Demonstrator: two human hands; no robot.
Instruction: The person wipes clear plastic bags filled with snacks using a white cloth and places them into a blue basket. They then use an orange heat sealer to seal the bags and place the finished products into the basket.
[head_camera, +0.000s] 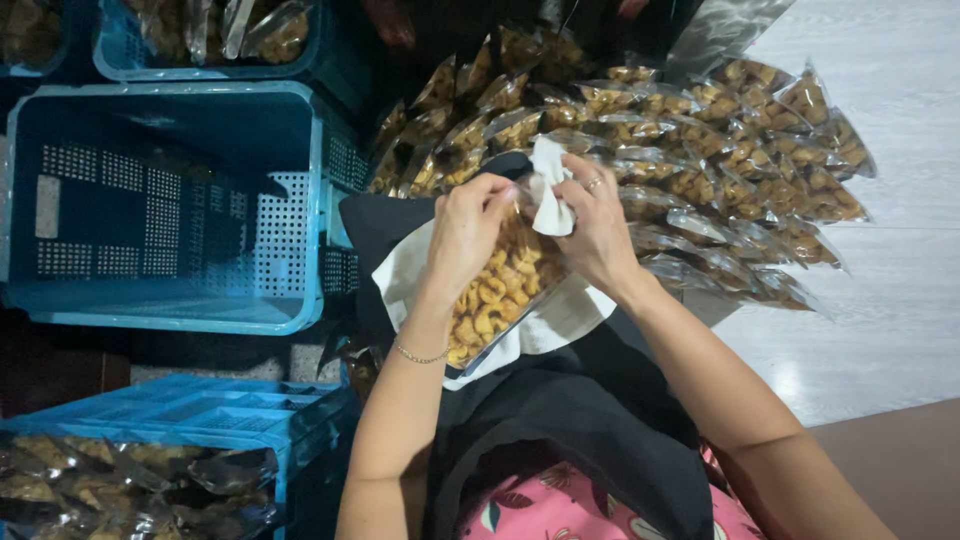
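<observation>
A clear plastic bag of golden curled snacks (497, 290) lies on a white cloth (560, 315) over my dark-covered lap. My left hand (465, 235) grips the top edge of this bag; a thin bracelet sits on that wrist. My right hand (595, 228), with a ring on one finger, holds a small white cloth (549, 190) against the bag's upper end. Both hands meet at the bag's mouth.
A heap of filled snack bags (700, 160) lies fanned out beyond my hands on a pale floor (900, 250). A blue perforated crate (170, 205) stands at left, with more blue crates of bags behind (215, 35) and at lower left (150, 470).
</observation>
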